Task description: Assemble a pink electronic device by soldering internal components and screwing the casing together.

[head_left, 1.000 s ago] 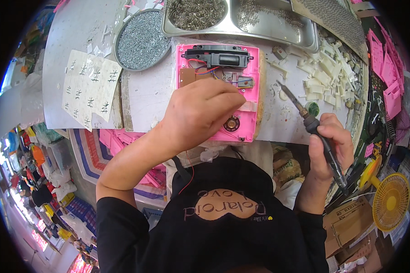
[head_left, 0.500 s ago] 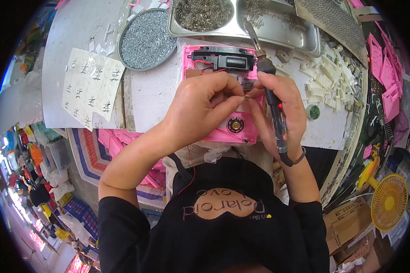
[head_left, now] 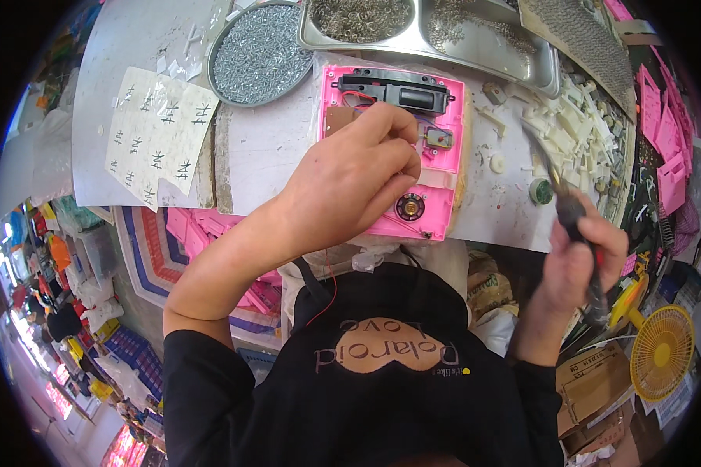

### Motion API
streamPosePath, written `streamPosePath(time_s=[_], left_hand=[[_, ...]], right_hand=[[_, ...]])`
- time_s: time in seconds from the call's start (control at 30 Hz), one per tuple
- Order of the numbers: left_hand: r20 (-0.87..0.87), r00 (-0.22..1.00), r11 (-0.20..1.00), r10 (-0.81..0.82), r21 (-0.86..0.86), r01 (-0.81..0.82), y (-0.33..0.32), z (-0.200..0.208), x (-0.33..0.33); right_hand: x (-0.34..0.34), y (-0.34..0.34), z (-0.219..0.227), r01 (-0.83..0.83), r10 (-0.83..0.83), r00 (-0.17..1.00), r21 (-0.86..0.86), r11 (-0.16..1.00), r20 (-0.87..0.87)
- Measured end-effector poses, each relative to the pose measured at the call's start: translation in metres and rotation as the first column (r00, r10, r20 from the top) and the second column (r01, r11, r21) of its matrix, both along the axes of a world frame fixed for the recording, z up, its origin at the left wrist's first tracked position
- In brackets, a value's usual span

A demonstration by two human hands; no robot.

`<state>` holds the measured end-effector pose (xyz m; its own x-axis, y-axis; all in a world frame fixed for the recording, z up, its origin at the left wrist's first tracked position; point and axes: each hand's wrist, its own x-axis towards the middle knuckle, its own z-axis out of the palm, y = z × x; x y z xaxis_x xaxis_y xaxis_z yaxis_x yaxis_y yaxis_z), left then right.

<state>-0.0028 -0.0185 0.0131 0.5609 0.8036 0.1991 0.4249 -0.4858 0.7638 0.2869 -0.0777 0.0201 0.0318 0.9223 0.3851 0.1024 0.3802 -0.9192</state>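
A pink plastic casing (head_left: 445, 161) lies on the work table with its inside up. It holds a long black plastic part (head_left: 413, 97), a small metal motor (head_left: 438, 138), a round black speaker (head_left: 410, 207) and thin wires. My left hand (head_left: 350, 175) is over the casing's left half, fingers curled together; what they hold, if anything, is hidden. Right of the casing, past the table's near edge, my right hand (head_left: 572, 272) is wrapped round the handle of a soldering iron (head_left: 570, 212). Its metal tip slants up and left, apart from the casing.
A round tray of screws (head_left: 261, 54) and a steel tray (head_left: 436, 53) of small metal parts stand at the back. White plastic pieces (head_left: 572, 128) and a small green tin (head_left: 541, 191) are at right. A yellow fan (head_left: 662, 354) stands lower right; marked paper (head_left: 160, 132) lies left.
My right hand has moved right and down, away from the casing, taking the soldering iron along. The left hand stays over the casing, its fingers now turned down. The motor has come into sight.
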Motion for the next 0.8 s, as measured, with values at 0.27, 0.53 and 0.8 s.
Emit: streamPosePath(time_s=[0.27, 0.53, 0.8], left_hand=[[-0.117, 0.989, 0.985, -0.089, 0.137, 0.105, -0.002, -0.009, -0.001], [-0.149, 0.984, 0.979, -0.095, 0.164, 0.119, -0.003, -0.011, -0.004], [-0.172, 0.979, 0.979, -0.108, 0.155, 0.135, -0.002, -0.012, -0.005]], right_hand=[[0.004, 0.003, -0.004, -0.345, 0.354, 0.933, -0.124, 0.93, 0.057], [-0.01, 0.016, -0.01, -0.41, 0.413, 0.893, -0.058, 0.91, 0.176], [-0.016, 0.02, -0.01, -0.412, 0.419, 0.887, -0.079, 0.908, 0.191]])
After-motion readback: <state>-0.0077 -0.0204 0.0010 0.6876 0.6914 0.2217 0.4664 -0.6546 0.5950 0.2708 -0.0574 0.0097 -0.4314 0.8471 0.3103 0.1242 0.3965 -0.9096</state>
